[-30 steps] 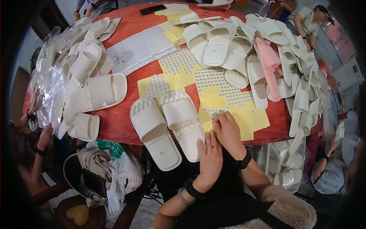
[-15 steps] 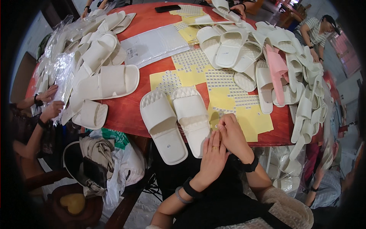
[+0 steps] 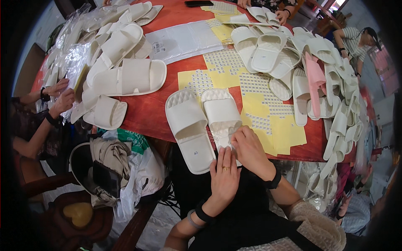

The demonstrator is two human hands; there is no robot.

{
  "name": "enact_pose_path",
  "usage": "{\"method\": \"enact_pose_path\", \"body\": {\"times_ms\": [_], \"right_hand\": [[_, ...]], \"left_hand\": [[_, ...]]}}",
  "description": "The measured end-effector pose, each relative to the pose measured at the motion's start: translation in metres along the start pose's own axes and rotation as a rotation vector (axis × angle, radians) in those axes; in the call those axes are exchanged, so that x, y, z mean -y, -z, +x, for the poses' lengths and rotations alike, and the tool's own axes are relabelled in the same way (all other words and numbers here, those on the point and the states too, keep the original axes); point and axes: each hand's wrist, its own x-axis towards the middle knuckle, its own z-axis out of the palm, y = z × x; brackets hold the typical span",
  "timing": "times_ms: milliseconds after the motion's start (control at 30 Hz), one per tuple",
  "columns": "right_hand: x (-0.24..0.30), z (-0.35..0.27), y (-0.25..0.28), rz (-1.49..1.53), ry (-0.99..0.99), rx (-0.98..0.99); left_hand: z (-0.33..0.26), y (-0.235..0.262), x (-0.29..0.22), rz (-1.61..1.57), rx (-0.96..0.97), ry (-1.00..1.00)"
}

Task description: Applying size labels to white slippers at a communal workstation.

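Observation:
A pair of white slippers lies side by side at the table's near edge, toes pointing away. The left slipper [image 3: 191, 140] bears a small printed label on its heel. On the heel of the right slipper [image 3: 221, 109] rest both my hands. My left hand [image 3: 225, 178] lays its outstretched fingers there, a ring on one of them. My right hand [image 3: 251, 151] bends its fingers into a pinch at the insole, just beyond the left fingertips; anything between them is hidden. Thin clear strands cross the gap between the slippers. Yellow sticker sheets [image 3: 281, 138] lie right beside.
White slippers are heaped at the left [image 3: 133, 77] and right [image 3: 261, 50], with one pink slipper [image 3: 314, 81] in the right heap. A clear plastic package [image 3: 184, 39] and a phone [image 3: 199, 3] lie farther back. Other people's hands [image 3: 63, 98] work around the red table [image 3: 146, 111].
My right hand has moved from the sticker sheets beside the slipper onto its heel. My left hand has shifted slightly left and down. The whole view has shifted a little.

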Motion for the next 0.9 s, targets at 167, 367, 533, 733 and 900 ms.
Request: {"method": "enact_pose_path", "body": {"times_ms": [167, 367, 533, 733, 900], "right_hand": [[-0.001, -0.001, 0.005, 0.022, -0.043, -0.029], [-0.019, -0.003, 0.036, 0.029, -0.213, -0.065], [-0.034, -0.006, 0.045, 0.098, -0.245, -0.049], [-0.011, -0.002, 0.019, 0.129, -0.048, 0.004], [-0.009, 0.002, 0.002, 0.036, -0.012, 0.009]], "left_hand": [[0.001, -0.002, 0.0, 0.007, 0.015, -0.021], [0.002, 0.002, -0.001, 0.042, 0.05, -0.023], [0.006, 0.001, -0.002, 0.076, 0.063, -0.021], [0.004, 0.0, -0.004, 0.112, 0.061, -0.028], [0.001, 0.004, 0.0, 0.149, 0.06, -0.02]]}}
